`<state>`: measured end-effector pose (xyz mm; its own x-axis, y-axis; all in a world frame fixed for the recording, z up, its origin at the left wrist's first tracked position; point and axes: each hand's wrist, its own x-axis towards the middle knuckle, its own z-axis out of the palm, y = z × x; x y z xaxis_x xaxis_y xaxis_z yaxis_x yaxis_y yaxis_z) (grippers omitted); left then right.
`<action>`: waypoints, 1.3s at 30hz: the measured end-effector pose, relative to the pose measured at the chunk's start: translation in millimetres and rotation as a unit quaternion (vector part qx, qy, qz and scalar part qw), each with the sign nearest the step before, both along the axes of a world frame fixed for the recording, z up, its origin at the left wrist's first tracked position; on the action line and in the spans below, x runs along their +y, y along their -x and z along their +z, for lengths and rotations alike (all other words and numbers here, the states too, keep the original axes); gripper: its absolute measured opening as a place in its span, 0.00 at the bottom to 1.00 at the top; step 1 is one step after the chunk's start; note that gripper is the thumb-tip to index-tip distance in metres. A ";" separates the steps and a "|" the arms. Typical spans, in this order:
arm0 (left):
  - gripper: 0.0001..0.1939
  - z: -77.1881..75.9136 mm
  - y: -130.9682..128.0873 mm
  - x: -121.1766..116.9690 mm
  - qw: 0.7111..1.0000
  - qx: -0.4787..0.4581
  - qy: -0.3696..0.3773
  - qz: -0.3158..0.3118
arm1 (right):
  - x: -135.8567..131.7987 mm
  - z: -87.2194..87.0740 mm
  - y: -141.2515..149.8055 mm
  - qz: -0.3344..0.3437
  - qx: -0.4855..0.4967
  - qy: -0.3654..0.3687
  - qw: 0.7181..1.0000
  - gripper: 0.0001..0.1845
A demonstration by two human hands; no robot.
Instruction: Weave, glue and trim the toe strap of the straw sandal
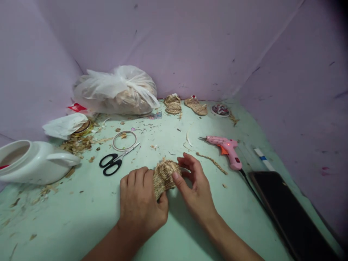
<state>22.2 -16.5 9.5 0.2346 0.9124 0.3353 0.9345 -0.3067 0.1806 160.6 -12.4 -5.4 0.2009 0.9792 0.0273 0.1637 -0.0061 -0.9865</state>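
A small woven straw slipper is held just above the green table, near the middle of the view. My left hand is closed around its left side, fingers over the top and thumb at the lower edge, hiding that part. My right hand is at the slipper's right edge, thumb tip touching or very close to it, with the fingers curved and apart. Black-handled scissors lie open beyond my left hand. A short braided straw cord lies to the right of my right hand.
A pink glue gun with a lit red light and a phone lie right. A tape ring touches the scissors. At left is a white pitcher. Behind are a plastic bag, straw slippers and a bead dish.
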 end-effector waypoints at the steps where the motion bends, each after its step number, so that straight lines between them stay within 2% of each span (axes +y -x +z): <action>1: 0.16 -0.2 -0.3 0.1 1.000 -0.001 0.001 -0.001 | -0.2 -0.3 0.0 0.000 0.006 -0.001 1.000 0.26; 6: 0.17 -1.2 0.0 1.9 1.000 -0.020 0.006 -0.002 | 0.2 0.7 0.3 0.001 0.024 -0.003 1.000 0.27; 9: 0.16 2.4 5.9 6.6 0.993 -0.103 0.057 0.014 | 1.1 6.7 -4.7 -0.004 0.057 -0.022 0.998 0.25; 11: 0.17 7.9 12.0 10.5 0.965 -0.209 0.156 0.032 | 1.4 12.2 -9.7 -0.034 0.071 -0.032 0.996 0.19; 13: 0.19 14.3 17.6 13.6 0.917 -0.306 0.248 0.057 | 1.1 16.8 -13.5 -0.062 0.068 -0.018 0.996 0.12; 14: 0.20 17.1 19.5 14.5 0.898 -0.339 0.272 0.069 | 0.6 18.3 -14.3 -0.062 0.070 -0.001 0.996 0.10; 16: 0.22 20.7 21.0 15.0 0.882 -0.370 0.279 0.088 | -0.8 19.7 -12.9 -0.037 0.106 0.045 0.993 0.09; 18: 0.22 21.2 19.9 14.5 0.878 -0.378 0.278 0.094 | -2.6 19.3 -8.5 -0.006 0.181 0.101 0.978 0.10; 21: 0.22 18.8 16.9 14.1 0.878 -0.380 0.273 0.097 | -5.2 18.1 -0.5 0.017 0.308 0.183 0.933 0.15; 23: 0.22 16.9 15.7 14.5 0.883 -0.372 0.270 0.093 | -6.5 17.7 3.2 0.031 0.377 0.215 0.900 0.19; 25: 0.22 15.1 15.2 15.0 0.891 -0.352 0.273 0.083 | -7.3 17.0 4.9 0.044 0.415 0.220 0.882 0.20; 33: 0.18 11.2 14.1 11.5 0.906 -0.332 0.258 0.056 | -8.7 10.0 9.3 0.031 0.446 0.208 0.870 0.14; 39: 0.15 13.5 11.7 10.7 0.906 -0.338 0.247 0.058 | -10.8 8.6 12.7 0.038 0.438 0.182 0.880 0.13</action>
